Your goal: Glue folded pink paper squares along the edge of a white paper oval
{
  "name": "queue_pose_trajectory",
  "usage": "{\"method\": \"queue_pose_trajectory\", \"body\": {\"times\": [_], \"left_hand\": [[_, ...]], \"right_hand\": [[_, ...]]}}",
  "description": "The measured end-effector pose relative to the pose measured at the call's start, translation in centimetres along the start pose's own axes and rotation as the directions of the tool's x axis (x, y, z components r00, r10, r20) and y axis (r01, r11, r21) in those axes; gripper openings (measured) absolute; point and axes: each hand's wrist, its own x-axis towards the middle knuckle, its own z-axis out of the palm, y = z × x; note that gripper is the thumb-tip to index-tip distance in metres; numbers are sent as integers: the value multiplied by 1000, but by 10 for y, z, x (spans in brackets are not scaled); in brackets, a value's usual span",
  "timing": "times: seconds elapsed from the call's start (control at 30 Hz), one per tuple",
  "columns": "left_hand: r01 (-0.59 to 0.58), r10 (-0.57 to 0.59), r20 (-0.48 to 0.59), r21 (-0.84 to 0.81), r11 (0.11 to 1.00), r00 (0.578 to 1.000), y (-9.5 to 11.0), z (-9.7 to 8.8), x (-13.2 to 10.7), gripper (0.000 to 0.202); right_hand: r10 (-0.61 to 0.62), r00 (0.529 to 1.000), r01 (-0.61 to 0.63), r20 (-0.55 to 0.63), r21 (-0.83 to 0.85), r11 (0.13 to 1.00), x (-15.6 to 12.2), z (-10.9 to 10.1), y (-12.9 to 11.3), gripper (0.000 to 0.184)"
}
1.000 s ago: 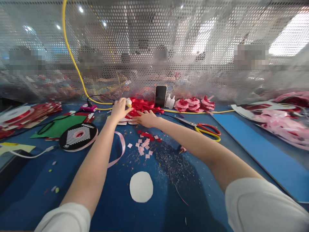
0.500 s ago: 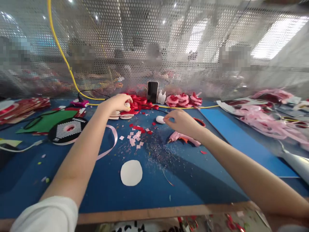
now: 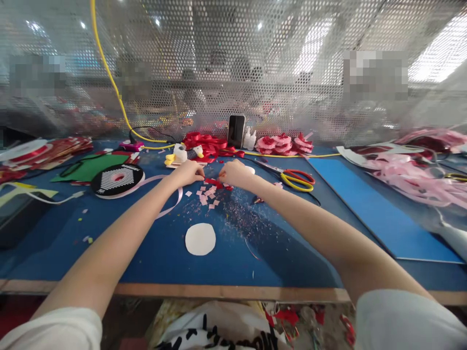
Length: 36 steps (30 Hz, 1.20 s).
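Note:
My left hand [image 3: 189, 172] and my right hand [image 3: 233, 174] are close together at the middle of the blue table mat [image 3: 153, 253]. Both have their fingers pinched on the ends of a short red ribbon piece [image 3: 214, 183] that lies between them. Just in front of it are scattered several small pink and white paper squares [image 3: 205, 197]. A white paper disc [image 3: 200, 239] lies nearer to me. A small white oval piece [image 3: 250, 169] shows just behind my right hand.
Red and yellow scissors [image 3: 296, 178] lie right of my right hand. A black ribbon spool [image 3: 117, 180], green felt [image 3: 91, 167], a duck-shaped dispenser [image 3: 180, 154], a red ribbon pile [image 3: 207, 142], a phone [image 3: 236, 131], ribbon roses [image 3: 282, 145] and a mesh screen [image 3: 233, 73] stand behind. Pink ribbon [image 3: 412, 177] is heaped at right.
My left hand has drawn back from the red ribbon pile. My right hand has moved left from near the scissors. Both now meet at the red ribbon piece.

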Motion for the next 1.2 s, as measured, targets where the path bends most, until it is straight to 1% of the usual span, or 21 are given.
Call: {"method": "queue_pose_trajectory", "body": {"times": [0.07,0.13,0.23,0.33,0.4,0.5,0.57,0.63,0.7,0.73,0.8,0.9,0.97,1.07,1.13,1.2], "left_hand": [[-4,3,-31,-34,999,1000,0,0,-2,13],[-4,0,-64,-70,998,998,-2,0,-3,12],[20,-36,-126,-127,992,991,-6,-1,-2,12],[60,-93,-187,-176,983,978,-7,1,3,15],[90,-131,-210,-196,977,969,-3,6,9,17],[132,-174,-209,-200,971,962,10,17,26,19],[153,-191,-193,-193,969,962,21,24,41,27],[176,-212,-191,-188,966,958,29,28,54,33],[184,-219,-194,-184,966,956,32,26,61,36],[172,-207,-188,-183,968,960,31,23,62,36],[115,-143,-151,-184,976,978,25,14,56,33],[-1,-5,-28,-202,979,1000,10,0,40,18],[-55,63,30,-216,975,998,0,-5,31,18],[-105,121,58,-230,968,991,-9,-5,23,22],[-138,156,56,-242,960,986,-10,-2,20,23],[-173,192,52,-260,950,980,-7,0,19,22]], "right_hand": [[59,997,-59,39,-5,998,10,6,-9,33],[101,993,-101,58,-7,995,13,10,-14,32],[105,991,-106,88,4,994,14,11,-12,31],[102,987,-104,125,10,994,17,6,1,30],[129,984,-129,127,-4,992,26,0,15,31],[174,981,-171,81,-39,984,45,-7,33,32],[182,982,-180,40,-61,982,57,-6,41,33],[159,987,-158,14,-78,984,63,-3,47,35],[103,994,-101,21,-90,991,61,-2,53,36],[67,997,-64,37,-94,994,57,-2,57,35],[-10,997,17,78,-94,995,46,-5,66,31],[-105,988,114,111,-80,990,27,-8,77,22],[-141,984,150,110,-74,986,19,-6,80,17],[-165,982,172,90,-77,982,15,-2,81,14],[-173,982,179,79,-85,980,16,-1,81,14],[-158,986,163,53,-100,982,23,-4,80,18]]}}
